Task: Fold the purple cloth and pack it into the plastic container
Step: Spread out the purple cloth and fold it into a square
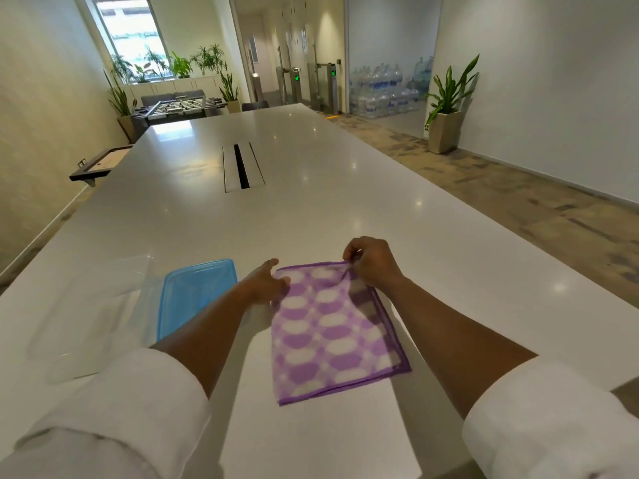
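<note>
The purple cloth [332, 333], patterned with white ovals, lies folded flat on the white table [311, 209] in front of me. My right hand [371, 262] pinches its far right corner. At the cloth's far left corner rests my left hand [268, 283], fingers on the edge; whether it grips the fabric is unclear. To the left lies a blue lid [193, 295], partly under my left forearm. A clear plastic container [93, 312] sits further left, open side up.
A cable slot [242, 166] is set in the table's middle, far ahead. The table edge runs diagonally on the right, with floor and a potted plant [447, 105] beyond. A wall shelf [98, 165] sticks out on the left.
</note>
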